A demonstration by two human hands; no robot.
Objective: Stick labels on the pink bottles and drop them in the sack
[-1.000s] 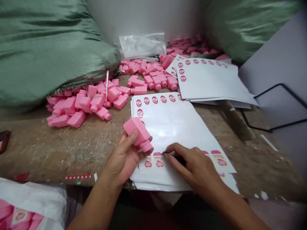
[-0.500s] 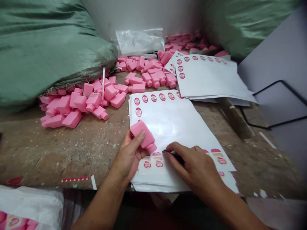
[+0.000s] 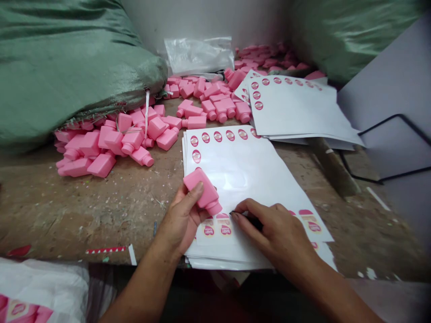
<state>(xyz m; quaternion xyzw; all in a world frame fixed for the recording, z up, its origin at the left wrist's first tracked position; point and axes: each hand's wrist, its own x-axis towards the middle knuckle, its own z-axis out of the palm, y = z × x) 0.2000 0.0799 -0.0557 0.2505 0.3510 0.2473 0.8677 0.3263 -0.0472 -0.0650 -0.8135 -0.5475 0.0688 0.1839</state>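
Observation:
Between the thumb and fingers of my left hand [image 3: 183, 215] is a pink plastic bottle [image 3: 204, 190], tilted with its neck toward the lower right. Beneath it lies a stack of white sticker sheets [image 3: 242, 166]. Small oval labels run along the top and left edges, and "baby powder" labels [image 3: 225, 229] sit near the bottom. My right hand [image 3: 269, 229] rests over the sheets, closed around a thin black pointed tool [image 3: 253, 220]. Its tip is by the labels, just right of the bottle neck. The fingers hide most of the tool, so its exact kind is unclear.
Loose pink bottles [image 3: 114, 142] are heaped at left and back. Green sacks [image 3: 74, 76] bulge at both rear corners. More label sheets [image 3: 296, 110] lie back right, over a dark flat bar [image 3: 335, 172] near a black wire frame [image 3: 382, 181]. A white bag [image 3: 43, 280] is at lower left.
The view has shifted very slightly, so the scene sits a little further right. Both hands keep nearly the same pose, with the bottle and the black tool still held.

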